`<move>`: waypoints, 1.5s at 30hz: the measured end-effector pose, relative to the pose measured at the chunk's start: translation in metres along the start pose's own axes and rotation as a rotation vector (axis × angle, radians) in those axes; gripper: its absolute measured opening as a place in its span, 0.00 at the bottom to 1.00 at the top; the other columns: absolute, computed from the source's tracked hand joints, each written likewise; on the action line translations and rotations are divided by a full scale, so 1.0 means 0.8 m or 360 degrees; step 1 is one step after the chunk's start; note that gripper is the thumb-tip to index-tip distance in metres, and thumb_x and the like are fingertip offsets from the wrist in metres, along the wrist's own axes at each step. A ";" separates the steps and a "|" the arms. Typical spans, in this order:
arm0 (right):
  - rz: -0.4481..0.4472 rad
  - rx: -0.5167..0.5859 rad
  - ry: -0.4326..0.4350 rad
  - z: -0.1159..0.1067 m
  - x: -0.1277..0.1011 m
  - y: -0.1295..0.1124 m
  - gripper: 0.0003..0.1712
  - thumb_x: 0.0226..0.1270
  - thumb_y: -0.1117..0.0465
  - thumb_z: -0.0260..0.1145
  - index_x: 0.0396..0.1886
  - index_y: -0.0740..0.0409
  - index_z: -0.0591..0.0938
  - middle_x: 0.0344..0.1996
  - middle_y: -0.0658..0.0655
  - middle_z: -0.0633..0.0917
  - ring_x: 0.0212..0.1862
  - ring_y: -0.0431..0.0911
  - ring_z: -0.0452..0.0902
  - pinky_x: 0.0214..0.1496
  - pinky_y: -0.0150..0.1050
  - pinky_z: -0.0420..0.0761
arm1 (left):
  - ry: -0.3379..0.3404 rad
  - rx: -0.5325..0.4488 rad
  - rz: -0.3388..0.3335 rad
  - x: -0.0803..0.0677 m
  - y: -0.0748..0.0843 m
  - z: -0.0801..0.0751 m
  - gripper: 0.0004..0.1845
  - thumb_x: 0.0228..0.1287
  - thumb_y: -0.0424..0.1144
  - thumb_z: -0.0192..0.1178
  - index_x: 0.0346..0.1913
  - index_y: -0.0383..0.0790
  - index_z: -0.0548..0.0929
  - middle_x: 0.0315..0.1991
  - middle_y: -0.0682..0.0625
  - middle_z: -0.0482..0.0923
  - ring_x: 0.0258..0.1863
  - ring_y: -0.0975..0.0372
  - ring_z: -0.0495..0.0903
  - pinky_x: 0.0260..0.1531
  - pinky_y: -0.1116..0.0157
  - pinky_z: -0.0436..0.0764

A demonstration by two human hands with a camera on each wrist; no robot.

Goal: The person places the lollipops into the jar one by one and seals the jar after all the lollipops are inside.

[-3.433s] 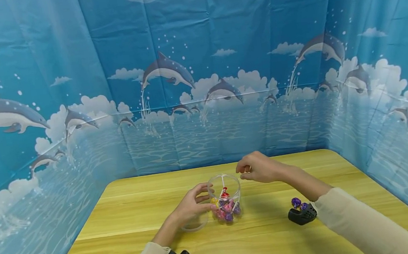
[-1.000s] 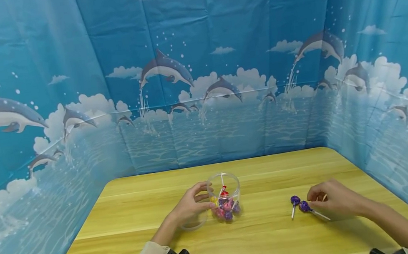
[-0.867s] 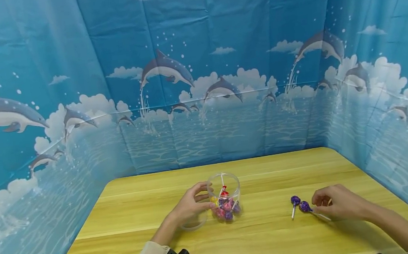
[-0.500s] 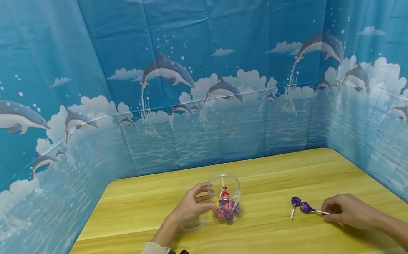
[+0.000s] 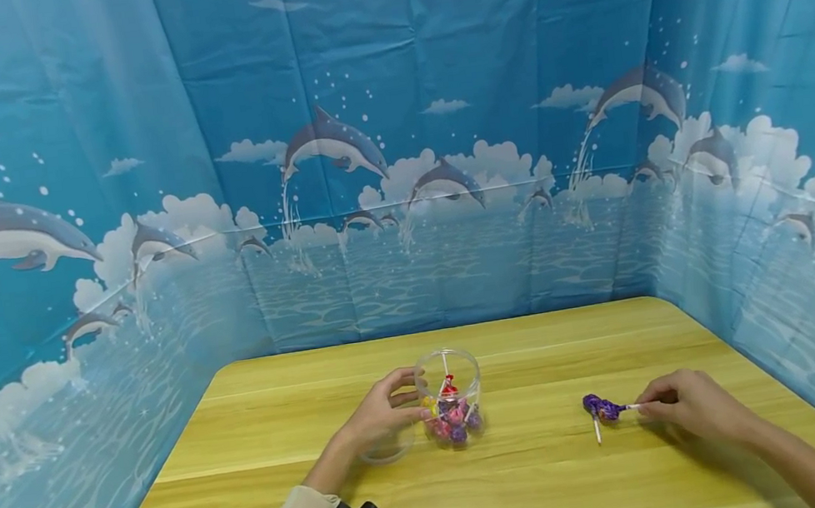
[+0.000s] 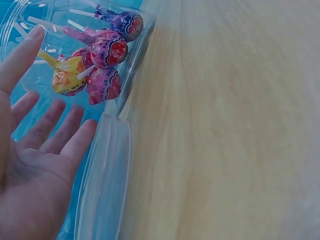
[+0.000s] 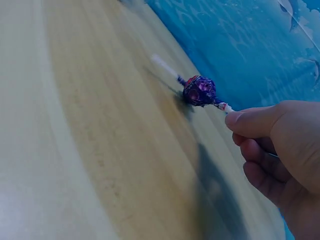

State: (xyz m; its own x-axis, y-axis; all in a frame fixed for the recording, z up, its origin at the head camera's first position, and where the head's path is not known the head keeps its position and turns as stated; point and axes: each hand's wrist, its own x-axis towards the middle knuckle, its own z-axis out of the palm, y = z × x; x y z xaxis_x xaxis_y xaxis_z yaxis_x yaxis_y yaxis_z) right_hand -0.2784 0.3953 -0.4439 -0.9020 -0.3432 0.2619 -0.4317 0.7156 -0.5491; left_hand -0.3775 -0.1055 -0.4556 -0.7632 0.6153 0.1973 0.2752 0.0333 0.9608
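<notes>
Left side: left hand [image 5: 379, 418] cups the near-left wall of the clear plastic jar [image 5: 450, 396], fingers relaxed and laid against it, thumb up by the rim; steadying, not clenched. The jar stands upright mid-worktop [image 5: 523, 475], open at the top, with wrapped lollipops [image 6: 102, 65] in pink, yellow and purple heaped at its bottom, sticks pointing up. Its clear lid [image 6: 102, 185] lies flat on the worktop just beside the jar, under the left palm.

Right side: right hand [image 5: 685, 407] pinches the white stick of a purple lollipop [image 5: 605, 408] between thumb and forefinger, grip closed on the stick end. Its head sits low at the worktop, touching or overlapping a second purple lollipop [image 5: 593, 413] whose stick points toward the near edge. Whether the held head is lifted clear I cannot tell.

Judgement on technique: the pinch is far out on the stick, so the head will swing. Lift straight up first to part it from its neighbour. Carry it head-down over the jar mouth. Keep the left hand braced so the light jar does not tip or slide.
</notes>
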 end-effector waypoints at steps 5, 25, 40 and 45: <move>-0.0003 0.0007 0.0052 -0.009 0.010 -0.007 0.05 0.72 0.62 0.71 0.39 0.59 0.91 0.34 0.49 0.89 0.34 0.36 0.82 0.34 0.35 0.84 | 0.0009 0.0000 0.0003 -0.001 0.000 0.000 0.35 0.70 0.31 0.68 0.76 0.37 0.67 0.71 0.30 0.65 0.70 0.40 0.68 0.61 0.55 0.80; -0.0103 -0.0020 0.0076 -0.024 0.065 -0.051 0.05 0.72 0.63 0.71 0.39 0.57 0.91 0.33 0.47 0.88 0.33 0.38 0.82 0.31 0.37 0.83 | 0.0011 0.0015 0.0016 0.000 -0.004 0.000 0.34 0.71 0.32 0.68 0.76 0.36 0.67 0.71 0.28 0.64 0.70 0.41 0.69 0.61 0.54 0.79; -0.0067 0.0010 0.0005 -0.027 0.111 -0.089 0.06 0.73 0.60 0.70 0.42 0.55 0.91 0.37 0.49 0.88 0.36 0.42 0.83 0.34 0.39 0.83 | 0.0012 0.0030 0.0015 0.001 -0.003 0.000 0.35 0.70 0.32 0.69 0.76 0.36 0.67 0.71 0.29 0.64 0.70 0.39 0.68 0.62 0.55 0.79; -0.0105 0.0011 0.0001 -0.024 0.126 -0.096 0.06 0.73 0.60 0.70 0.41 0.54 0.91 0.38 0.49 0.89 0.37 0.43 0.84 0.36 0.40 0.84 | 0.0019 0.0054 0.0016 0.001 -0.003 -0.001 0.35 0.70 0.33 0.69 0.76 0.36 0.67 0.71 0.30 0.64 0.70 0.40 0.68 0.62 0.55 0.79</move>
State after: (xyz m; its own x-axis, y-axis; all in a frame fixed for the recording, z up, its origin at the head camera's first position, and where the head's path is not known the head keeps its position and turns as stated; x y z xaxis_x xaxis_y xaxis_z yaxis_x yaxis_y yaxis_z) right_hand -0.3359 0.3174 -0.3604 -0.8717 -0.3888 0.2983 -0.4901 0.6874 -0.5360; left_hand -0.3790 -0.1054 -0.4576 -0.7672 0.6064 0.2092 0.3023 0.0542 0.9517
